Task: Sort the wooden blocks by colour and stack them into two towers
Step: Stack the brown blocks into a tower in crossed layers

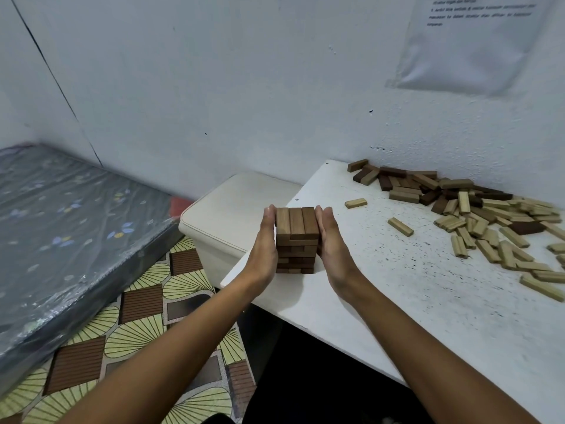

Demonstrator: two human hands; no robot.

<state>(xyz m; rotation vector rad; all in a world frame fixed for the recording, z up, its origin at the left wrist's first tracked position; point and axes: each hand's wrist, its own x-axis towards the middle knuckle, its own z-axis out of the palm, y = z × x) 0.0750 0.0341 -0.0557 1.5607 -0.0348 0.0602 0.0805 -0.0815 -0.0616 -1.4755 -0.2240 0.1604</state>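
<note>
Left hand (pixel 264 240) and right hand (pixel 331 241) flanked the dark tower (pixel 296 237) near the tabletop's (pixel 397 289) left edge.
Each grip was flat, fingers straight, pressed against its sides.

Tower (pixel 296 240) stands on the surface (pixel 397 295), near its left edge. Off to the right, the pile of loose blocks (pixel 489 215) sprawls back against the wall (pixel 214 87), under a paper sheet (pixel 467 47). 2 stray blocks (pixel 400 227) lie between tower and pile. Behind the surface's left end sits a padded box (pixel 238 206), with a mattress (pixel 76 224) further left.
</note>
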